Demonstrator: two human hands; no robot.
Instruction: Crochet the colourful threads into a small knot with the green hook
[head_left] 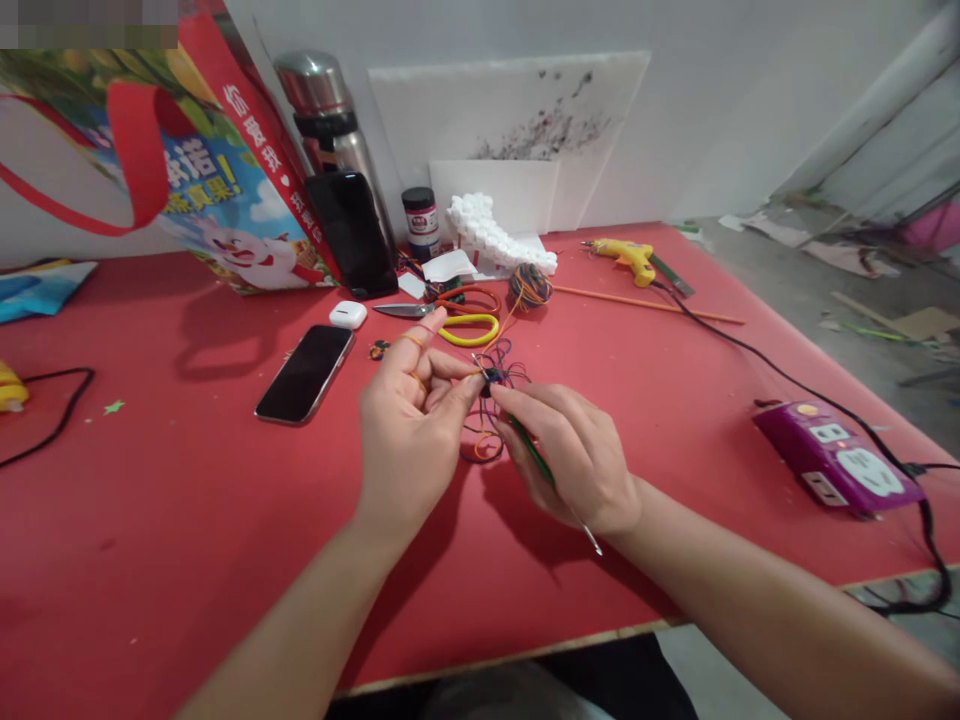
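Observation:
My left hand [420, 420] pinches a small dark piece of crochet work [491, 378] between thumb and fingers, with orange yarn looped round its raised fingers. My right hand [574, 450] is closed on a crochet hook [536, 455] with a green handle; one metal end sticks out below the palm, and the other lies by the crochet piece. Loose loops of multicoloured thread [484, 447] hang around the piece. One strand runs back to a ball of multicoloured yarn [529, 290]. Scissors [469, 328] with red and yellow handles lie just beyond my left hand.
A phone [306, 375] and white earbud case [348, 315] lie to the left. Behind stand another phone [352, 235], a steel flask [330, 110], a jar [421, 222] and a gift bag [247, 220]. A yellow glue gun [626, 260] and purple power strip [840, 460], with cables, are at right.

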